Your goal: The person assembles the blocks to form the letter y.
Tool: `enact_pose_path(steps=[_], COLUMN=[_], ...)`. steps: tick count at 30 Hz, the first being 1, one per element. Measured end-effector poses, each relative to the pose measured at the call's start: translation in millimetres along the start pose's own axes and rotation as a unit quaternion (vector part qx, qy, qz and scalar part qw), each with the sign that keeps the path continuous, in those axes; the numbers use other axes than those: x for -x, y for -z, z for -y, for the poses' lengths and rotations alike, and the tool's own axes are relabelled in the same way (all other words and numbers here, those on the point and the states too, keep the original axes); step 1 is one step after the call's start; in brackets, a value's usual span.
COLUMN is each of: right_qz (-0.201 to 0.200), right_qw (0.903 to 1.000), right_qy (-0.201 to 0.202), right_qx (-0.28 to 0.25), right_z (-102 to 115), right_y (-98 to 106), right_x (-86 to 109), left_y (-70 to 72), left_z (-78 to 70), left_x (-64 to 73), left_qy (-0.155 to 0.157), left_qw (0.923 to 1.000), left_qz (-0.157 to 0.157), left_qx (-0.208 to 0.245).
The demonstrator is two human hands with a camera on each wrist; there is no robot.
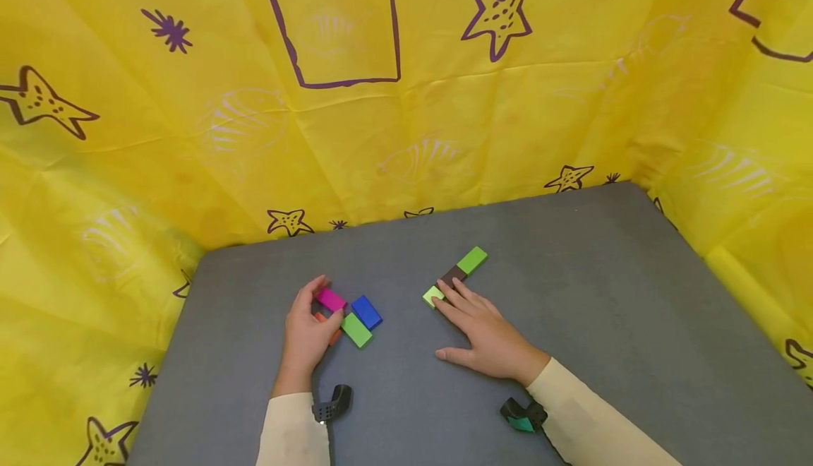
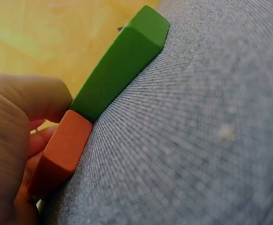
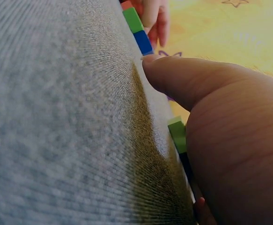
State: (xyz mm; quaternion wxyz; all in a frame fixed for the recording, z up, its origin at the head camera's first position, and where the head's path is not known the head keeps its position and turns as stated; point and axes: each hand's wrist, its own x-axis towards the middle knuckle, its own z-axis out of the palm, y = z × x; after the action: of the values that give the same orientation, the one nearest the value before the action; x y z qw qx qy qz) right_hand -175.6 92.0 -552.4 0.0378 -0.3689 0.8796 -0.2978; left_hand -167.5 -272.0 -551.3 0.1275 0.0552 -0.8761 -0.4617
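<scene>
My left hand (image 1: pixel 306 333) curls round a magenta block (image 1: pixel 331 299), with the thumb on its near side and the fingers on its far side. An orange block (image 2: pixel 63 145) lies partly under that hand, its corner meeting a green block (image 1: pixel 357 330). Beside the magenta and green ones sits a blue block (image 1: pixel 367 312). My right hand (image 1: pixel 485 335) is spread flat, thumb out to the side, its fingertips resting on a dark brown block (image 1: pixel 453 277) and a light green block (image 1: pixel 433 296). Those two form a slanting row with another green block (image 1: pixel 473 260) at the far end.
All the blocks lie on a grey cloth-covered table (image 1: pixel 571 268). A yellow curtain (image 1: pixel 356 148) with starfish and fish drawings hangs along the table's back and sides. Black wrist cameras sit on both sleeves.
</scene>
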Motion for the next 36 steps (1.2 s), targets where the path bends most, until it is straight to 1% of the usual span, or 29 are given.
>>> enact_pose_path(steps=[5, 8, 12, 16, 21, 25, 29, 32, 36], right_qz=[0.001, 0.000, -0.001, -0.003, -0.009, -0.008, -0.012, -0.014, -0.007], right_qw=[1.0000, 1.0000, 1.0000, 1.0000, 0.9999, 1.0000, 0.9999, 0.9999, 1.0000], right_qy=[0.000, 0.001, 0.002, 0.004, 0.006, 0.005, 0.007, 0.007, 0.002], right_qx=[-0.002, -0.003, -0.004, -0.004, -0.002, -0.003, -0.006, -0.006, -0.004], right_z=[0.9, 1.1, 1.0, 0.9, 0.4, 1.1, 2.2, 2.5, 2.0], right_y=[-0.6, -0.8, -0.7, -0.5, -1.0, 0.3, 1.4, 1.6, 1.3], right_x=[0.0, 0.2, 0.6, 0.6, 0.2, 0.2, -0.5, -0.9, -0.7], left_y=[0.2, -0.1, -0.7, -0.8, -1.2, -2.4, -5.0, -6.8, -7.7], left_z=[1.8, 1.7, 0.9, -0.1, -1.4, -2.4, -3.3, -4.2, -5.3], left_x=[0.6, 0.8, 1.5, 2.5, 1.7, 0.9, -0.2, -0.5, 0.6], left_qy=[0.001, 0.009, 0.027, 0.032, 0.021, 0.014, 0.001, -0.005, -0.010], left_qw=[0.9985, 0.9979, 0.9986, 0.9978, 0.9976, 0.9963, 0.9928, 0.9881, 0.9842], left_qz=[-0.031, -0.036, -0.041, -0.057, -0.063, -0.077, -0.090, -0.094, -0.102], left_qx=[-0.046, -0.054, -0.021, 0.014, 0.020, 0.036, 0.080, 0.121, 0.144])
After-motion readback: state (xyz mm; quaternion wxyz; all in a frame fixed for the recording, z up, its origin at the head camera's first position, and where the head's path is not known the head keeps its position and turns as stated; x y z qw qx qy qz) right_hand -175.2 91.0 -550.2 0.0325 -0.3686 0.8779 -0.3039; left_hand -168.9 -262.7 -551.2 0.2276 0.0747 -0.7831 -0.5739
